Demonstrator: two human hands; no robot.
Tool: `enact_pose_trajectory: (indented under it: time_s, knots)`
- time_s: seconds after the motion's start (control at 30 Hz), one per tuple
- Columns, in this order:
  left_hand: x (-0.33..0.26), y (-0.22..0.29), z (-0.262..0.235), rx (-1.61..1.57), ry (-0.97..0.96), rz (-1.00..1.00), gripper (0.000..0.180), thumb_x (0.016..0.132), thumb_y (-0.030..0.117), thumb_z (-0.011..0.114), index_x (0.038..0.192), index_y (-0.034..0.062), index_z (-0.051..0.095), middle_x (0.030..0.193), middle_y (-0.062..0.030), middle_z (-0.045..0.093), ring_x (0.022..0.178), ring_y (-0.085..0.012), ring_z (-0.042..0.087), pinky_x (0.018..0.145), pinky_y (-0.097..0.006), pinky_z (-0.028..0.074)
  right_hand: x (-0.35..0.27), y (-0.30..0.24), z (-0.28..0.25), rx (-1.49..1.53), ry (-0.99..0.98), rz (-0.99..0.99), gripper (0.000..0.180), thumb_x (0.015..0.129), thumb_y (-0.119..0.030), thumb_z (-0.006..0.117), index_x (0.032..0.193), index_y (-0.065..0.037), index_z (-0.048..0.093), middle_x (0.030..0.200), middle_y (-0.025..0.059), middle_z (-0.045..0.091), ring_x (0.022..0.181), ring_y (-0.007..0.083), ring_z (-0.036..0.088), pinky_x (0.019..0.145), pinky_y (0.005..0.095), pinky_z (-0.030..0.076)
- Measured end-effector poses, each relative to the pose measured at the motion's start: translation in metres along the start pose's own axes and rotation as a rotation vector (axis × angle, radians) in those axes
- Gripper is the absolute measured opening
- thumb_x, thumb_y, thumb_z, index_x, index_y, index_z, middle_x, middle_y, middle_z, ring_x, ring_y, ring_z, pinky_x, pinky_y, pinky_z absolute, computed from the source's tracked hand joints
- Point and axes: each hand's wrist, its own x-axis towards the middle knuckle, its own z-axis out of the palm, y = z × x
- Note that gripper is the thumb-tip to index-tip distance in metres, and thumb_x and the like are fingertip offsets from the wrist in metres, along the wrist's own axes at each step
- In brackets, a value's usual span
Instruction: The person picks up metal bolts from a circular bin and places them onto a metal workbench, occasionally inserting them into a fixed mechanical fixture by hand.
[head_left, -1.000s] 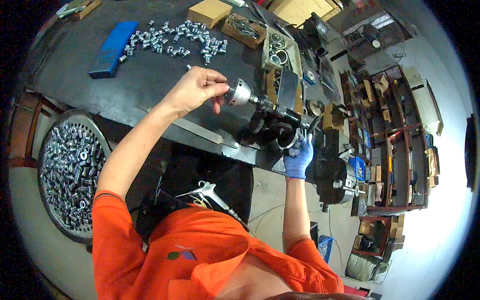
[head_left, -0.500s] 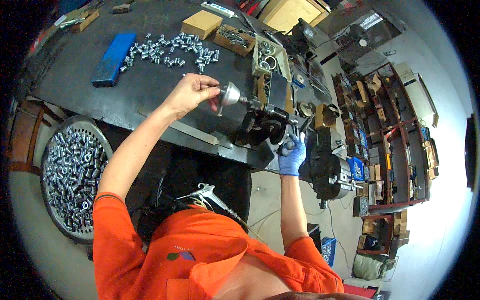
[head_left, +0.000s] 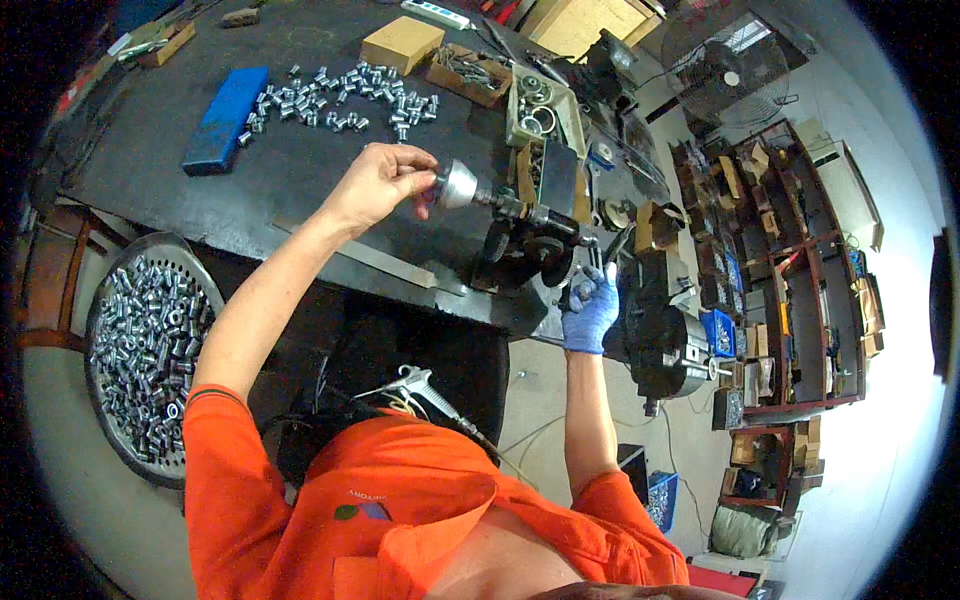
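My bare left hand [head_left: 382, 187] is closed in a pinch at the open left side of a silver cone-shaped cup [head_left: 457, 185]. Whatever sits between its fingertips is hidden. The cup is on the left end of a dark spindle device [head_left: 525, 225] with round handwheels, mounted at the table's near edge. My right hand [head_left: 590, 312], in a blue glove with greyish fingers, is curled at the device's right end, just below a small metal lever end [head_left: 590, 243]. Its fingers are bent around something I cannot make out.
Many short metal sleeves [head_left: 345, 95] lie on the dark table beside a blue block [head_left: 225, 122]. A perforated round tray [head_left: 205, 285] heaped with sleeves stands at left. An air blow gun [head_left: 425, 390] hangs before me. Boxes, a dark machine [head_left: 662, 350] and shelving [head_left: 790, 300] stand right.
The view has shifted slightly. My right hand's fingers have moved a little at the lever end. My left hand stays pinched at the cup; a small pin seen below the cup earlier no longer shows.
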Motion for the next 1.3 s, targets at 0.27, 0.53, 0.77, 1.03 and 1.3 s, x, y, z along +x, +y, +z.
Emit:
enact_pose_trajectory:
  time_s: [0.27, 0.53, 0.77, 1.03, 1.3]
  knots:
    - [0.0, -0.008, 0.002, 0.012, 0.098, 0.098, 0.015, 0.08, 0.002, 0.059, 0.094, -0.0057, 0.059, 0.076, -0.0078, 0.062, 0.063, -0.0119, 0.059, 0.059, -0.024, 0.047, -0.007, -0.056, 0.043, -0.096, -0.098, -0.239, 0.045, 0.086, -0.047, 0.051, 0.075, -0.004, 0.056, 0.047, -0.0032, 0.033, 0.037, 0.0051, 0.027, 0.033, 0.0188, 0.018]
    - [-0.004, -0.012, 0.005, -0.076, 0.122, 0.029, 0.01, 0.082, 0.006, 0.059, 0.086, -0.0023, 0.059, 0.074, -0.0043, 0.06, 0.06, -0.011, 0.056, 0.055, -0.024, 0.047, 0.091, -0.023, 0.057, -0.065, -0.141, -0.18, 0.037, 0.087, -0.045, 0.051, 0.076, -0.01, 0.056, 0.048, -0.005, 0.038, 0.037, 0.0063, 0.032, 0.032, 0.0204, 0.024]
    - [-0.001, -0.018, 0.009, -0.157, 0.124, 0.028, 0.008, 0.082, 0.006, 0.059, 0.084, -0.0011, 0.058, 0.073, -0.0047, 0.06, 0.059, -0.0102, 0.054, 0.053, -0.023, 0.046, 0.108, 0.038, -0.017, -0.048, -0.144, -0.049, 0.033, 0.088, -0.039, 0.052, 0.08, -0.008, 0.058, 0.066, 0.0022, 0.055, 0.056, 0.011, 0.05, 0.052, 0.0231, 0.039]
    - [0.001, -0.018, 0.009, -0.129, 0.084, 0.029, 0.006, 0.083, 0.004, 0.057, 0.087, 0.0, 0.057, 0.075, -0.0039, 0.06, 0.062, -0.0095, 0.054, 0.054, -0.023, 0.045, 0.001, -0.002, -0.008, 0.058, -0.09, -0.037, 0.041, 0.089, -0.04, 0.049, 0.076, -0.001, 0.056, 0.046, -0.0053, 0.032, 0.037, 0.0052, 0.028, 0.03, 0.0202, 0.02]
    - [-0.001, -0.019, 0.013, -0.152, 0.121, 0.017, 0.008, 0.084, 0.005, 0.056, 0.089, -0.0001, 0.057, 0.076, -0.0043, 0.06, 0.064, -0.0094, 0.054, 0.055, -0.022, 0.043, -0.013, -0.047, 0.031, -0.035, -0.145, -0.239, 0.04, 0.088, -0.042, 0.05, 0.077, -0.004, 0.057, 0.046, -0.0047, 0.032, 0.037, 0.0042, 0.024, 0.031, 0.0192, 0.021]
